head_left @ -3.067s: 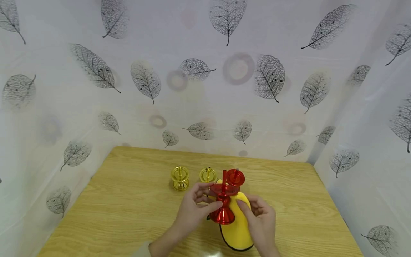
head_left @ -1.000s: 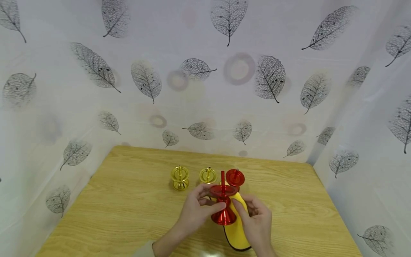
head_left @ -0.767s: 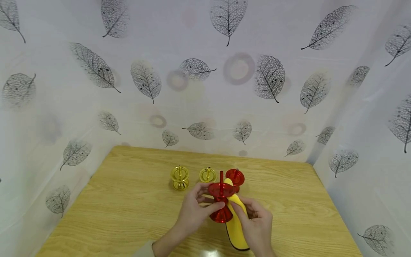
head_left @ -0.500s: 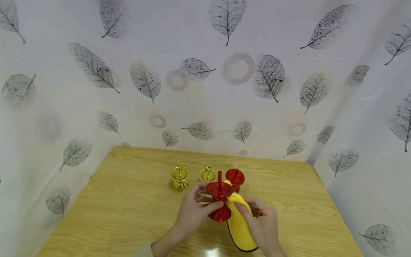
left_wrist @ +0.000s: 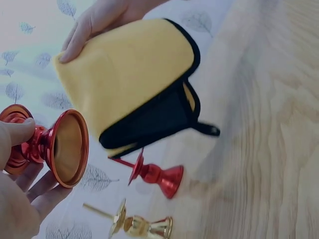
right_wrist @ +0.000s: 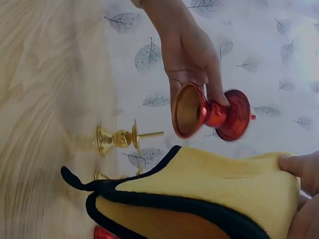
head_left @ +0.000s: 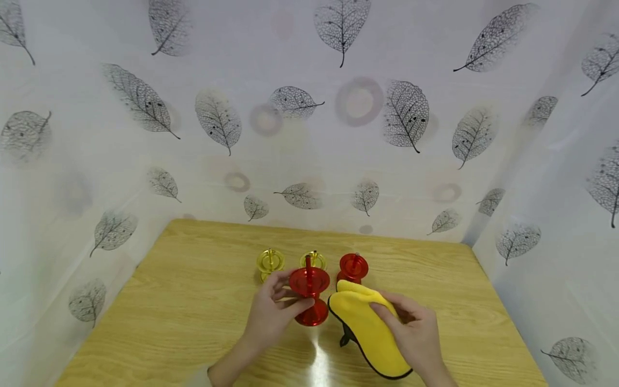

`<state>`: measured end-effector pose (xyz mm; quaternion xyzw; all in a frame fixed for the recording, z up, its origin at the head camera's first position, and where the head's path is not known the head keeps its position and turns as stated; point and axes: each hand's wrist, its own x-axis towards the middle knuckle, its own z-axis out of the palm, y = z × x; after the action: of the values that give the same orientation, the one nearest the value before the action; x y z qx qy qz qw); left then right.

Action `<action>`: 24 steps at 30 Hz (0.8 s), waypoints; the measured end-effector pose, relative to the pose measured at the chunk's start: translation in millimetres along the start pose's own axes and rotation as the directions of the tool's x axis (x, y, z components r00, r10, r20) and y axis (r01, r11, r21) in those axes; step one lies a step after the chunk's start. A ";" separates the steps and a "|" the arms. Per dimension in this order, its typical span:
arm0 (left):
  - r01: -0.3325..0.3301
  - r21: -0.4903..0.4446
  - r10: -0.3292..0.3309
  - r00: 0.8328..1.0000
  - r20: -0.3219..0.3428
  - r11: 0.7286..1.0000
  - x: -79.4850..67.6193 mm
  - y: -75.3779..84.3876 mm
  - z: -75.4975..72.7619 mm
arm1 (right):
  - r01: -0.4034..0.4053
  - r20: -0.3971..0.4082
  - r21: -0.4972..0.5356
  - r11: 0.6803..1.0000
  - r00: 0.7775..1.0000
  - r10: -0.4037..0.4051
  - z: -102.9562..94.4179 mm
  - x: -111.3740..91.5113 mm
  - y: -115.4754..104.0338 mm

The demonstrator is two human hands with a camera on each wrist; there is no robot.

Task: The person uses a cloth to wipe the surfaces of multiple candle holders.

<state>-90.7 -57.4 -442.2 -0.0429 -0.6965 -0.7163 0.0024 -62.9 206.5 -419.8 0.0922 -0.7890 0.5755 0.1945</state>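
Note:
My left hand [head_left: 271, 312] grips a shiny red candle holder [head_left: 310, 282] by its waist, thumb across the front. The holder is upright, with a wide dish, a central spike and a flared foot whose hollow underside shows in both wrist views, raised above the table. To its right, my right hand [head_left: 418, 333] pinches a folded yellow cloth [head_left: 372, 333] between thumb and fingers. Black binding edges the cloth, and a dark inner side [left_wrist: 154, 117] and small hanging loop [left_wrist: 206, 129] show in the left wrist view. A gap separates cloth and holder.
Behind my hands on the wooden table [head_left: 193, 279] stand a second red candle holder [head_left: 354, 266], partly covered by the cloth, and two gold candle holders, one at left [head_left: 271, 261] and one in the middle [head_left: 316, 260]. A leaf-patterned curtain [head_left: 300, 145] surrounds the table.
The cloth, earlier pressed against the red holder, has come away to the right and spread wider. My left hand has shifted left with the holder, now overlapping the middle gold one.

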 end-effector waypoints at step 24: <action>-0.147 0.259 0.209 0.950 -0.233 0.955 19.2 -50.1 -82.0 | -0.303 -0.116 -0.025 0.953 0.947 0.298 -49.4 17.9 12.3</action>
<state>-117.7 -136.7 -493.1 -0.0118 -0.7645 -0.6235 0.1632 -73.7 258.5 -410.2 -0.0654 -0.7937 0.5858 0.1502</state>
